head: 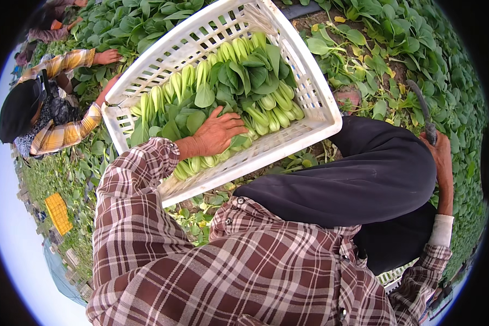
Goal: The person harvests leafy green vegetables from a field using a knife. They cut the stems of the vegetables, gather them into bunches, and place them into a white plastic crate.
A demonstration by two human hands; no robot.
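Observation:
My left hand lies palm down on green bok choy in a white slatted plastic crate, its fingers spread. The bok choy is laid in rows, pale stalks facing the crate's long sides and dark leaves gathered along the middle. Off to the right, beside my bent knee, my right hand grips a sickle by its dark, wrapped-looking handle. The sickle's curved blade points up and away from me over growing leaves. Pale strips hang at the crate's far corner.
A co-worker in a yellow plaid sleeve reaches into plants just left of the crate. More people work at the upper left. Dense bok choy plants grow at right. A yellow crate stands farther left; another pale crate is behind me.

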